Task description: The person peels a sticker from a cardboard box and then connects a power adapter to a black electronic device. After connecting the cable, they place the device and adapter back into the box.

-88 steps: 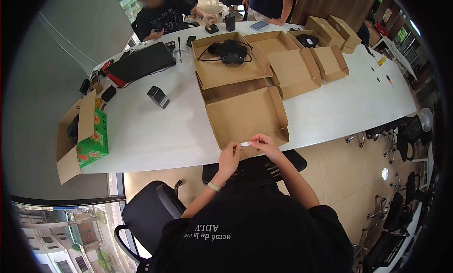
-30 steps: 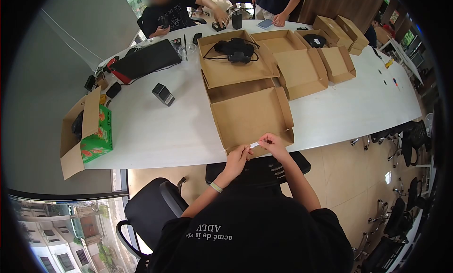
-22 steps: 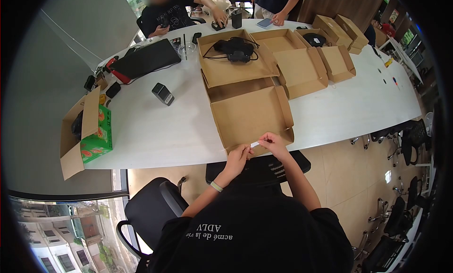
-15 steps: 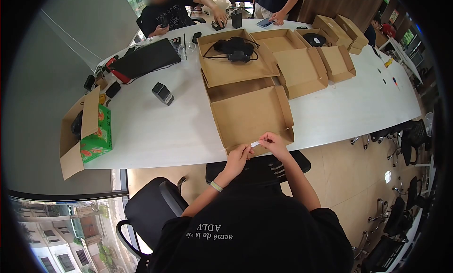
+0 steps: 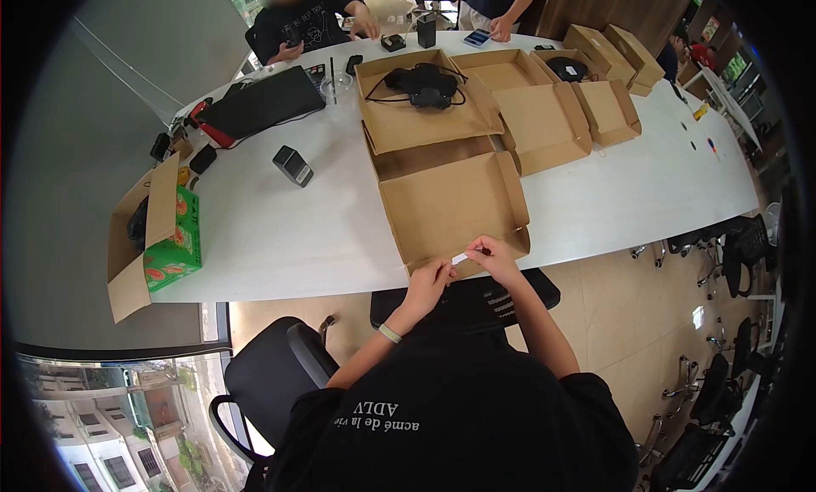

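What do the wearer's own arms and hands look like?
Left hand and right hand ungloved, forearms bare below short black sleeves. Pale band on the left wrist; none seen on the right. Black shirt, white ADLV lettering.

Smooth, faintly glossy table (image 5: 280,237); on it, matt cardboard boxes (image 5: 450,196); beyond it, wood-look panel (image 5: 586,7); below it, glossy floor (image 5: 608,313)

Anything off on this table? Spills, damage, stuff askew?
No spill or damage visible. One oddity: the green carton has an open flap jutting off the table, where it might get bumped. The white piece between the left hand and right hand is too small to judge.
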`<state>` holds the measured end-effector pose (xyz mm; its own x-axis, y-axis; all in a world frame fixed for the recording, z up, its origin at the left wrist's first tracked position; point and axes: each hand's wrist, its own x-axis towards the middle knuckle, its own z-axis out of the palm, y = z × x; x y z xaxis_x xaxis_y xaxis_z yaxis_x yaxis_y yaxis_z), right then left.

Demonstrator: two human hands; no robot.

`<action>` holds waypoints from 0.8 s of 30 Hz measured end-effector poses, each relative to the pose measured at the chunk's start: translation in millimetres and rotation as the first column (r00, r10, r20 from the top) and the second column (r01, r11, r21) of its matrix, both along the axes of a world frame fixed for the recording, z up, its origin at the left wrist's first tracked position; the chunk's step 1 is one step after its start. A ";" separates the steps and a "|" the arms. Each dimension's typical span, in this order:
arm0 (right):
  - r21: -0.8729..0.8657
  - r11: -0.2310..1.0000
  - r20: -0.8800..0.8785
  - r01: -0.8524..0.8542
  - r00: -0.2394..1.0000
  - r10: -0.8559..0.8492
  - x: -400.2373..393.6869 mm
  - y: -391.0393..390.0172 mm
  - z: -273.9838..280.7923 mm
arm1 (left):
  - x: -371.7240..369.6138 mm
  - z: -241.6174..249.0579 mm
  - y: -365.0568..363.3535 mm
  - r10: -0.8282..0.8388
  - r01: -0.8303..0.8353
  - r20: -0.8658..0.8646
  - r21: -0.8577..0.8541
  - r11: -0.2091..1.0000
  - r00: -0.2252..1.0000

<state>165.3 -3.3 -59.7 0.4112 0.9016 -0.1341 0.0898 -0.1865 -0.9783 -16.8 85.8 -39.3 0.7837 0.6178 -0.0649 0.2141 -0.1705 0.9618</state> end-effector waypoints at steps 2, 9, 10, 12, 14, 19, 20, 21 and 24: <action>0.019 1.000 -0.004 -0.004 1.000 0.004 0.0 -0.6 0.1 | -0.5 0.6 -0.3 -0.010 0.010 -0.022 0.004 1.000 1.000; 0.035 0.999 -0.046 -0.024 0.999 0.026 -1.5 -3.5 2.4 | -2.1 5.2 -0.8 -0.044 0.044 -0.021 0.032 0.998 0.999; 0.030 0.999 -0.030 -0.028 0.999 0.029 -1.8 -3.3 4.2 | -2.1 4.5 -1.0 -0.033 0.034 -0.019 0.033 0.999 0.999; 0.024 0.999 -0.014 -0.033 0.999 0.033 -2.6 -3.1 7.5 | -2.0 2.3 -0.9 -0.022 0.023 -0.017 0.033 0.999 1.000; 0.021 0.999 -0.012 -0.047 0.999 0.048 -4.0 -3.2 10.0 | -2.5 -0.9 -0.9 0.010 -0.010 -0.002 0.042 0.999 1.000; 0.004 0.996 -0.019 -0.089 0.996 0.089 -2.6 -3.4 4.9 | -2.7 -3.0 -1.0 0.053 -0.053 0.001 0.001 0.999 0.999; -0.006 0.994 -0.017 -0.107 0.994 0.107 -2.6 -3.4 6.5 | -2.8 -2.6 -0.9 0.071 -0.070 0.021 -0.008 0.997 0.997; -0.006 0.994 -0.017 -0.107 0.994 0.107 -3.1 -3.2 7.0 | -2.8 -3.0 -0.5 0.071 -0.071 0.021 -0.009 0.997 0.997; 0.020 0.995 -0.074 -0.093 0.993 0.095 -3.8 -3.2 9.2 | -2.8 -4.2 0.3 0.084 -0.084 -0.008 0.042 0.996 0.996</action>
<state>161.5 -6.5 -50.4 0.3138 0.9382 -0.1461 0.0324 -0.1644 -0.9859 -19.6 86.1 -43.5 0.7283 0.6838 -0.0451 0.2388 -0.1916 0.9520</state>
